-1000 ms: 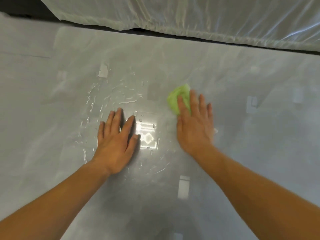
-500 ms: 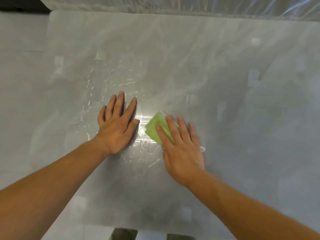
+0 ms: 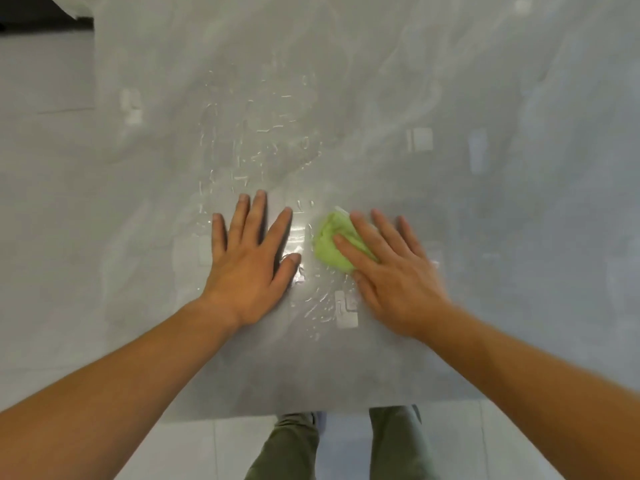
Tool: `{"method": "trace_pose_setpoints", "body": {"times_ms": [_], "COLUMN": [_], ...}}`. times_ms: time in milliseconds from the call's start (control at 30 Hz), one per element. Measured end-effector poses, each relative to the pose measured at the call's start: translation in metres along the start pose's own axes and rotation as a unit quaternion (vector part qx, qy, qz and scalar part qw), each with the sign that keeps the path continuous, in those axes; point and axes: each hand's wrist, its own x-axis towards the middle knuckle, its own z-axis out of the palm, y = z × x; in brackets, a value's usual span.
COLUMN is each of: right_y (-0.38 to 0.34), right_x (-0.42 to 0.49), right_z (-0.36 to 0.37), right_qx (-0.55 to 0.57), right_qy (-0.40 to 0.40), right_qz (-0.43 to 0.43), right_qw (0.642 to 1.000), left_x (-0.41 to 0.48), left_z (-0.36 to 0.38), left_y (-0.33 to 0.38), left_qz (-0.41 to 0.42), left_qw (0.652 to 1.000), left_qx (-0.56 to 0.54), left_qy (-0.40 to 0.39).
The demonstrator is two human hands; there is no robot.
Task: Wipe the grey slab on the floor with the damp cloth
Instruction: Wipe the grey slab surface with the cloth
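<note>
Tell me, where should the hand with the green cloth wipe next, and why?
Probably slide the right hand and its green cloth away from the body and leftward, since water streaks lie on the grey slab beyond the fingertips of the left hand, which rests flat there. The cloth sits just beside that wet patch.

bright, even overhead light. the wet slab (image 3: 381, 64) throws white glare, strongest between left hand (image 3: 247, 268) and right hand (image 3: 398, 275). shadows are faint and soft. right hand slightly motion-blurred; the whole picture is soft. wide-angle stretch at the edges.
</note>
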Motion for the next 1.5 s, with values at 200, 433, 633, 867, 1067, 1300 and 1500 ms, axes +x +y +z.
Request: {"method": "trace_pose_setpoints", "body": {"times_ms": [200,433,633,867,1067,1300,1500], "right_y": [0.024,-0.037,0.017,-0.078,-0.084,-0.041,-0.018], "right_x": [0.015,-0.029,-0.033,-0.062,-0.014,-0.081,-0.069], "right_z": [-0.011,0.018,0.001,0.034,0.027,0.034,0.019], "right_qx": [0.065,0.037,0.062,0.064,0.064,-0.020,0.041], "right_qy": [0.087,0.050,0.104,0.090,0.086,0.022,0.084], "right_qz": [0.325,0.112,0.347,0.250,0.211,-0.046,0.239], "right_qw": [0.939,0.992,0.930,0.962,0.972,0.999,0.966], "left_x": [0.001,0.000,-0.010,-0.068,-0.092,-0.093,-0.090], "left_z": [0.007,0.014,0.010,0.024,0.040,0.046,0.048], "left_y": [-0.006,-0.006,-0.010,-0.014,-0.011,-0.013,-0.014], "left_qz": [0.015,0.012,0.020,-0.022,-0.042,-0.042,-0.046], "left_qw": [1.000,1.000,0.998,0.997,0.995,0.998,0.999], "left_qx": [0.003,0.009,-0.036,-0.048,-0.075,-0.036,-0.009], "left_qy": [0.000,0.021,0.045,0.055,0.050,0.015,0.006]}}
